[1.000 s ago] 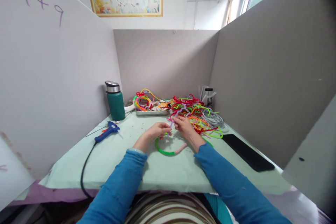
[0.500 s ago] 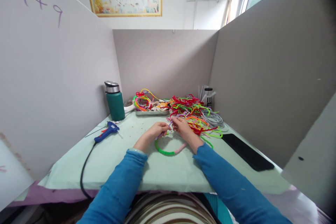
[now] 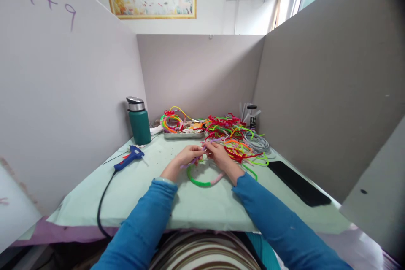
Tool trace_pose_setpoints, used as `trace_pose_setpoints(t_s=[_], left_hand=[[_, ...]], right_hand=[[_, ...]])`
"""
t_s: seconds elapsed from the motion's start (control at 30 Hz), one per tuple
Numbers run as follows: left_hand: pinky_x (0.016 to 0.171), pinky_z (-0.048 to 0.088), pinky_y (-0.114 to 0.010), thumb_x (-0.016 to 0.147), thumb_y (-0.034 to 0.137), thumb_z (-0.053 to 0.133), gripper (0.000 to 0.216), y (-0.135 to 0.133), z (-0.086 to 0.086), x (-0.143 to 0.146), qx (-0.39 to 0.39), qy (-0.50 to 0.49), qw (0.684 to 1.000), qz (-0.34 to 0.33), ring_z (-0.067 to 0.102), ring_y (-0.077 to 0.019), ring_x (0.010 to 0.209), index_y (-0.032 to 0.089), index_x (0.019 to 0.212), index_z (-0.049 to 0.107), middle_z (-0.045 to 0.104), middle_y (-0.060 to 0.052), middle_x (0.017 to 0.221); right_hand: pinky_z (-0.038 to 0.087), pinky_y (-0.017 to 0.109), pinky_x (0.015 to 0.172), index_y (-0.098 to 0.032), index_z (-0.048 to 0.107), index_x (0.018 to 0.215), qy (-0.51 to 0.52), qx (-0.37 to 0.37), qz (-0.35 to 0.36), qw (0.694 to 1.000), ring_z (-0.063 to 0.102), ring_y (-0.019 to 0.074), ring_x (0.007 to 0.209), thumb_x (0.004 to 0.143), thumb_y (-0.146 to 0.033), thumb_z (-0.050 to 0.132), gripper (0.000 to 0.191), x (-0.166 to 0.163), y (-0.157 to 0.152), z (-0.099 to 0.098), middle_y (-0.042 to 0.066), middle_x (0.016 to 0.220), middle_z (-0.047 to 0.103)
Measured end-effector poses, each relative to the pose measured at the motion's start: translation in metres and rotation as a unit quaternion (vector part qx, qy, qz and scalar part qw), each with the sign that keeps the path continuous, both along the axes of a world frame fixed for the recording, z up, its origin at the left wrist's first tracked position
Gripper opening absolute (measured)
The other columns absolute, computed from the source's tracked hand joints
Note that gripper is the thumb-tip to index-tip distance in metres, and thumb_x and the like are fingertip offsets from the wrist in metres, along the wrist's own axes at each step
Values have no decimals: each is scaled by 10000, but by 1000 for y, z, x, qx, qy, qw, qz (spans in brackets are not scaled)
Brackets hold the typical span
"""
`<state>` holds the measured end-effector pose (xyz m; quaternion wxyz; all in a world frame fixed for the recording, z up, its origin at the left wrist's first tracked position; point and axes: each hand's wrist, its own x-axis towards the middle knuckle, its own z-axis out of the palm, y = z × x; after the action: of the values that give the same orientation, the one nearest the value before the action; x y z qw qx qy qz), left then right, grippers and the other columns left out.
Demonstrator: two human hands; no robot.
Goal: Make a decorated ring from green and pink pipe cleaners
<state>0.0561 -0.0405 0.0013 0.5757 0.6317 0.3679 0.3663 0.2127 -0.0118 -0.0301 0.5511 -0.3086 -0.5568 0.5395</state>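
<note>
Both hands pinching the purple stem
Left hand [image 3: 186,157] and right hand [image 3: 219,154] closed on the stem [image 3: 191,162], mid-table over the hoop [image 3: 198,182]; stem sits lower than a second ago; pile [image 3: 236,137] crowds far right; mat [image 3: 202,211] bare near the edge.

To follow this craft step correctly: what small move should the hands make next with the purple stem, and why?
Probably lower the purple stem onto the green hoop: left hand and right hand pinch it close to the hoop lying on the table.
</note>
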Motion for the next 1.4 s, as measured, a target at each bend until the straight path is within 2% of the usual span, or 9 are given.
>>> trace_pose_setpoints(t_s=[0.17, 0.3, 0.43, 0.57, 0.7, 0.87, 0.97, 1.13, 1.4], left_hand=[[469, 380, -211, 626, 351, 725, 302, -7, 6, 0, -24, 14, 999, -31, 470, -64, 431, 122, 751, 572, 553, 18, 556], [486, 404, -219, 626, 371, 729, 333, -10, 6, 2, -42, 1, 999, -17, 504, -71, 474, 121, 798, 593, 612, -18, 672], [468, 398, -219, 684, 429, 670, 332, -6, 2, 2, -51, -11, 999, 0, 483, -76, 441, 124, 774, 575, 557, 7, 568], [433, 351, -199, 713, 442, 623, 322, -1, -2, 3, -2, 27, 1000, 3, 384, -52, 365, 129, 780, 582, 474, 55, 453], [414, 303, -193, 710, 411, 615, 287, 0, -3, 3, 73, 67, 995, 6, 389, -51, 370, 132, 673, 562, 477, 49, 439], [410, 309, -207, 707, 411, 614, 289, 3, -6, 1, 39, 59, 997, -13, 417, -68, 348, 125, 707, 570, 508, 34, 438], [416, 330, -206, 684, 415, 652, 317, 5, -7, 1, 10, 39, 999, -17, 441, -70, 354, 122, 781, 581, 541, 29, 480], [474, 403, -219, 668, 392, 696, 336, 0, -4, 2, -27, 0, 1000, -1, 542, -85, 473, 108, 812, 590, 631, -42, 709], [517, 448, -233, 697, 310, 686, 236, 0, -3, 2, -76, -86, 993, -28, 528, -83, 487, 129, 785, 562, 560, -3, 634]], right_hand=[[268, 236, 440, -161, 601, 628, -6, 32, -47, 998, 376, 85, 433, 664, -513, 654, 358, 3, 1, 5, -28, 467, 464], [284, 241, 445, -156, 601, 623, -16, 25, -16, 999, 401, 91, 442, 667, -508, 651, 358, 1, 1, 3, -8, 511, 523], [274, 243, 443, -164, 585, 585, -61, 39, -26, 997, 384, 91, 436, 685, -499, 637, 354, -1, -4, 3, -19, 487, 493], [246, 248, 443, -177, 499, 473, -130, 74, -81, 985, 335, 86, 414, 719, -509, 590, 423, -1, -6, 5, -37, 415, 410], [239, 244, 445, -181, 474, 453, -157, 85, -136, 975, 315, 82, 416, 681, -504, 621, 422, -3, -4, 4, -49, 397, 377], [249, 236, 413, -175, 552, 619, -43, 15, -42, 998, 346, 75, 397, 656, -509, 649, 350, 2, -3, 6, -49, 472, 445], [262, 229, 410, -172, 573, 699, 17, 9, -10, 1000, 378, 71, 410, 642, -496, 669, 343, 6, -4, 10, -42, 534, 484], [254, 236, 418, -173, 570, 650, -21, 46, -22, 998, 378, 78, 421, 654, -489, 667, 331, 5, -9, 13, -39, 491, 478], [281, 230, 444, -178, 611, 705, -12, 36, 25, 999, 398, 84, 456, 676, -465, 661, 293, 1, -11, 11, -23, 542, 498]])
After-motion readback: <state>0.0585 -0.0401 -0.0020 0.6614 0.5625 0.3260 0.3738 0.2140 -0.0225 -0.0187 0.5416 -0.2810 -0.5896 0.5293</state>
